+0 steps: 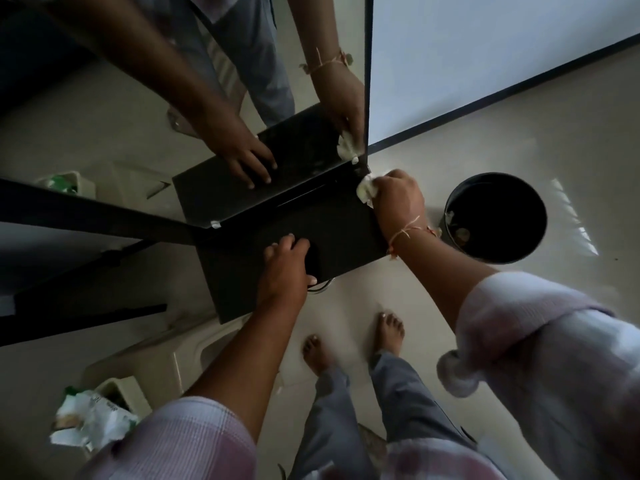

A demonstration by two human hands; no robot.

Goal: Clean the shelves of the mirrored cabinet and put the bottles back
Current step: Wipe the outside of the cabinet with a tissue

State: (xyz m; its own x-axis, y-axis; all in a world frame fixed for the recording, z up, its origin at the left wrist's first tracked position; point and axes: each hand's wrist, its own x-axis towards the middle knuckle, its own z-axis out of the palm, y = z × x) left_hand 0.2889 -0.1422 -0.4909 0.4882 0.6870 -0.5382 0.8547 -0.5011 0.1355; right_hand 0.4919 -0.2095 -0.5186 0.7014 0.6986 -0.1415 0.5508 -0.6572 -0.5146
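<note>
Dark shelf (346, 223) of the cabinet sits directly under both hands, its back edge against the mirror (138, 116). Left hand (285, 261) lies palm down on the shelf near its front edge, fingers loosely spread and holding nothing. Right hand (398, 197) is curled tight round a white wad (365, 190), tissue or cloth, pressed at the shelf's far right corner where it meets the mirror. A thread band (405, 233) circles the right wrist. Beyond the right hand, on the floor, stands a black bucket (497, 174). Below the left forearm lies a crumpled white-and-green packet (93, 424).
</note>
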